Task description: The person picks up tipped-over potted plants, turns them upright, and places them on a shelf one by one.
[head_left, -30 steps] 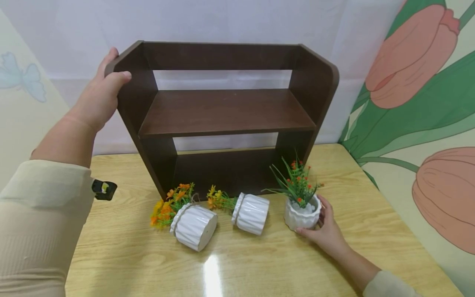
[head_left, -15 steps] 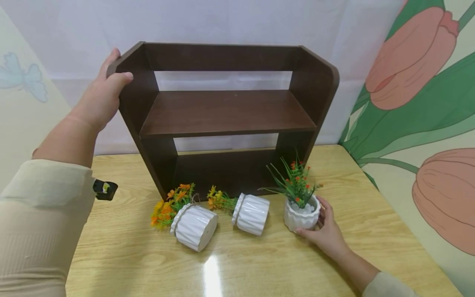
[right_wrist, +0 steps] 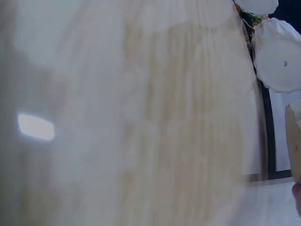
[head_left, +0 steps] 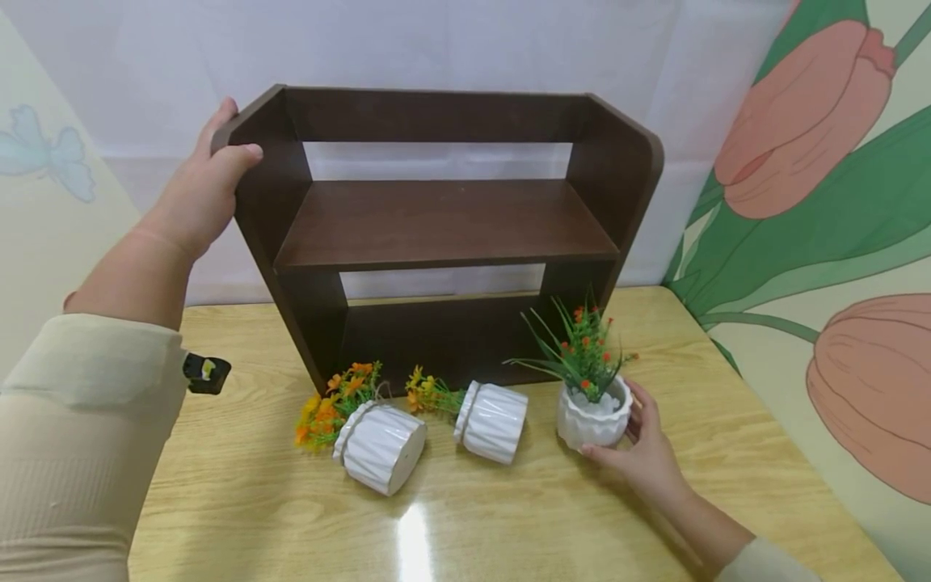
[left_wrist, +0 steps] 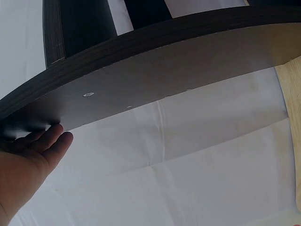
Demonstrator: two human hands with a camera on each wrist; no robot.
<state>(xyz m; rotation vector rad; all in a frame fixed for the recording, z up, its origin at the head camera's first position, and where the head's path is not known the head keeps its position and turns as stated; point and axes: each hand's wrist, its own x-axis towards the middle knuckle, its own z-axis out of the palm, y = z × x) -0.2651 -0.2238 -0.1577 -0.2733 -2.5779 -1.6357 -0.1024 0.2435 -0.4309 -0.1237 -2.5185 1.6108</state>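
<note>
My left hand (head_left: 195, 192) grips the upper left side panel of a dark brown two-tier shelf (head_left: 447, 222), thumb on the inner face and the other fingers outside. In the left wrist view those fingers (left_wrist: 55, 141) lie against the panel's outer face. At the shelf's front right, my right hand (head_left: 650, 462) holds a white fluted flowerpot (head_left: 587, 427) from its right side. Red-flowered greenery (head_left: 585, 347) and pale stones fill this upright pot. Only a sliver of it shows at the right wrist view's edge, beside a fingertip (right_wrist: 297, 195).
Two more white pots lie on their sides before the shelf: one with orange and yellow flowers (head_left: 381, 449), one with yellow flowers (head_left: 493, 422). All stand on a wood-grain table (head_left: 509, 525). A white cloth (head_left: 436, 40) hangs behind; a tulip-painted wall (head_left: 858, 242) rises right.
The red-flowered plant has swung slightly to the right with its pot in my right hand. My left hand keeps its grip on the shelf, and the two lying pots have stayed put.
</note>
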